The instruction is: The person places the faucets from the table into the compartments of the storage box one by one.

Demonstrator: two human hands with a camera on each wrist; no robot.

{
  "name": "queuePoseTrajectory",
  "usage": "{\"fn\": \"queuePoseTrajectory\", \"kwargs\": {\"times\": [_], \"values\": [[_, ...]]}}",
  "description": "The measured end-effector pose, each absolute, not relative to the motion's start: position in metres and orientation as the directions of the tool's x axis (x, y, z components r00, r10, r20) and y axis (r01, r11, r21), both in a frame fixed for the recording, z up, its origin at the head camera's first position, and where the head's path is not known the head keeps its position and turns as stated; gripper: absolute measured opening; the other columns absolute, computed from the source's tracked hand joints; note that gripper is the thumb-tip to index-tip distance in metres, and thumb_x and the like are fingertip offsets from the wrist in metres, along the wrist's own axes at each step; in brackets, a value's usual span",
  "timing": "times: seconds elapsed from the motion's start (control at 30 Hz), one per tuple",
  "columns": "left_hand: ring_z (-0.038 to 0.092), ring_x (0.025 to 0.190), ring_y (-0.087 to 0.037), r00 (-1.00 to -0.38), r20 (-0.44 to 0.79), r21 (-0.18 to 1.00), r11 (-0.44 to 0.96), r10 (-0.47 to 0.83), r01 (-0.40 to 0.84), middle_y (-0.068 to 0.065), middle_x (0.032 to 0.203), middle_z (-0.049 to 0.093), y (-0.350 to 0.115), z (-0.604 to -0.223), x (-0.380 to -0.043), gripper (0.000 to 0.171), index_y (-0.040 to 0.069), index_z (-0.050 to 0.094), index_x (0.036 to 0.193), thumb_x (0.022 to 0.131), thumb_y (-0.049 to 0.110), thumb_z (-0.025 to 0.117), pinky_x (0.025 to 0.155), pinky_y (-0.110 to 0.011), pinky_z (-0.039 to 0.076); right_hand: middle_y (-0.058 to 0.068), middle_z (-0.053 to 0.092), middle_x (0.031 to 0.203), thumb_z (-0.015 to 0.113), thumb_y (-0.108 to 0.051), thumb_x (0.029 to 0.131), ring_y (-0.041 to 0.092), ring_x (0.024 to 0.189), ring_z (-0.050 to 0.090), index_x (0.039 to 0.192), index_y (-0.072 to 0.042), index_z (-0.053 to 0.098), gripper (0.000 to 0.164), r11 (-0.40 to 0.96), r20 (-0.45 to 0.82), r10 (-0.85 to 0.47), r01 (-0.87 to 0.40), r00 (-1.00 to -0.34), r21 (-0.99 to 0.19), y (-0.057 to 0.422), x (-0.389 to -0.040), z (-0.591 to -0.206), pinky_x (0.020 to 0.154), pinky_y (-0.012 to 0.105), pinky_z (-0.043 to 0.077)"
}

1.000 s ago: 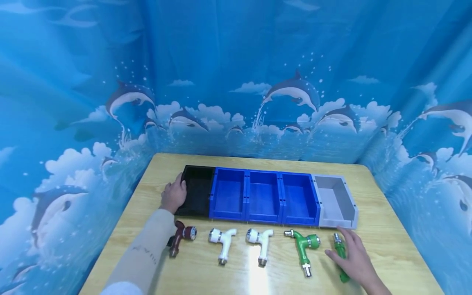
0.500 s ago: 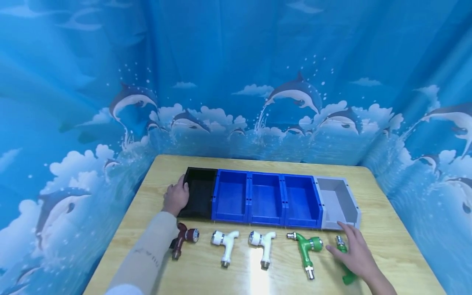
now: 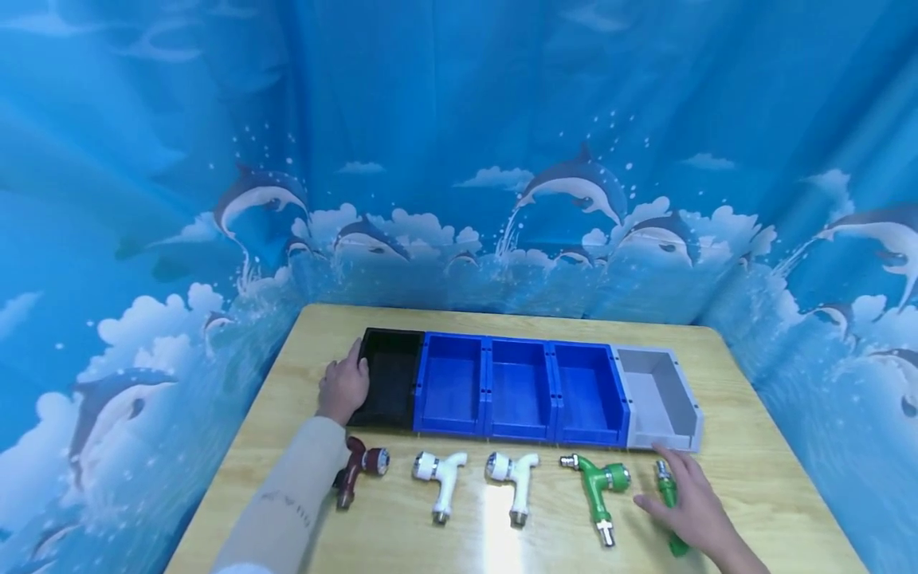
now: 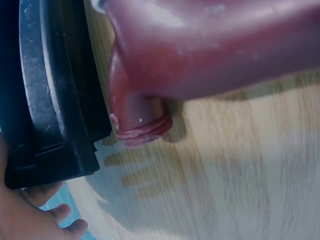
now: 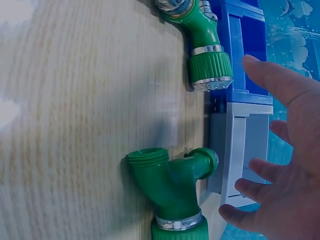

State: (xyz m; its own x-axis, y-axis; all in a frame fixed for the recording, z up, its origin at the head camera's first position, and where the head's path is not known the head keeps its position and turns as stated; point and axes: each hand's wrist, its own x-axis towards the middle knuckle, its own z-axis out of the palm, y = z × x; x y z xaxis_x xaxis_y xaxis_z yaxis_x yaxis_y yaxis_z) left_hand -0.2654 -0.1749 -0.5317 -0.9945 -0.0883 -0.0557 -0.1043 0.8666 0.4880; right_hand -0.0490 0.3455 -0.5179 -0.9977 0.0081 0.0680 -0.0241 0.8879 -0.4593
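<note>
Head view: lowering your relaxed, empty right hand (image 3: 694, 509) could roll the green tap (image 3: 667, 485); left hand (image 3: 344, 388), grip unclear.

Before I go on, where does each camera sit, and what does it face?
Head: worn on the head, facing forward and down at the blue bins; left hand, right hand and left sleeve show.
Left wrist: on that wrist, facing the dark red tap and black bin; part of the left hand shows lower left.
Right wrist: on that wrist, facing two green taps and the gray bin; the right hand shows at right.
Shared by head and right wrist: green taps, gray bin.
</note>
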Motion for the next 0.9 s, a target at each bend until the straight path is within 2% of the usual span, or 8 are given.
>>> {"fn": "queuePoseTrajectory", "kwargs": {"times": [0.13, 0.33, 0.6, 0.9], "values": [[0.032, 0.132, -0.052, -0.998, -0.034, 0.488, 0.870, -0.059, -0.068, -0.026, 0.135, 0.052, -0.175, -0.534, -0.264, 0.053, 0.021, 0.016, 0.157, 0.106, 0.028, 0.028, 0.100, -0.070, 0.029, 0.036, 0.038, 0.132, 0.083, -0.036, 0.073, 0.056, 0.112, 0.045, 0.141, 0.003, 0.039, 0.090, 0.892, 0.069, 0.011, -0.021, -0.998, -0.451, 0.343, -0.043, -0.520, 0.082, 0.072, 0.041], [0.034, 0.130, -0.053, -1.000, 0.007, 0.454, 0.891, -0.029, -0.023, -0.026, 0.132, 0.053, -0.178, -0.535, -0.262, 0.052, 0.019, 0.018, 0.157, 0.106, 0.025, 0.029, 0.097, -0.070, 0.032, 0.037, 0.039, 0.133, 0.084, -0.038, 0.072, 0.057, 0.113, 0.045, 0.140, 0.002, 0.041, 0.090, 0.895, 0.071, 0.007, -0.025, -0.997, -0.445, 0.336, -0.040, -0.521, 0.081, 0.073, 0.041], [0.029, 0.133, -0.054, -1.000, 0.022, 0.471, 0.882, -0.018, -0.006, -0.027, 0.135, 0.052, -0.174, -0.532, -0.268, 0.053, 0.021, 0.016, 0.157, 0.106, 0.027, 0.028, 0.101, -0.070, 0.027, 0.039, 0.043, 0.129, 0.079, -0.037, 0.078, 0.059, 0.110, 0.045, 0.136, 0.005, 0.045, 0.079, 0.912, 0.105, 0.058, 0.010, -0.993, -0.410, 0.341, -0.047, -0.517, 0.083, 0.073, 0.039], [0.030, 0.133, -0.053, -1.000, 0.008, 0.456, 0.890, -0.030, -0.023, -0.027, 0.132, 0.055, -0.178, -0.535, -0.265, 0.052, 0.020, 0.016, 0.157, 0.106, 0.027, 0.027, 0.100, -0.071, 0.029, 0.043, 0.041, 0.130, 0.076, -0.040, 0.080, 0.062, 0.113, 0.042, 0.133, 0.006, 0.047, 0.076, 0.914, 0.002, 0.118, 0.107, -0.993, -0.392, 0.341, -0.049, -0.518, 0.087, 0.072, 0.038]]}}
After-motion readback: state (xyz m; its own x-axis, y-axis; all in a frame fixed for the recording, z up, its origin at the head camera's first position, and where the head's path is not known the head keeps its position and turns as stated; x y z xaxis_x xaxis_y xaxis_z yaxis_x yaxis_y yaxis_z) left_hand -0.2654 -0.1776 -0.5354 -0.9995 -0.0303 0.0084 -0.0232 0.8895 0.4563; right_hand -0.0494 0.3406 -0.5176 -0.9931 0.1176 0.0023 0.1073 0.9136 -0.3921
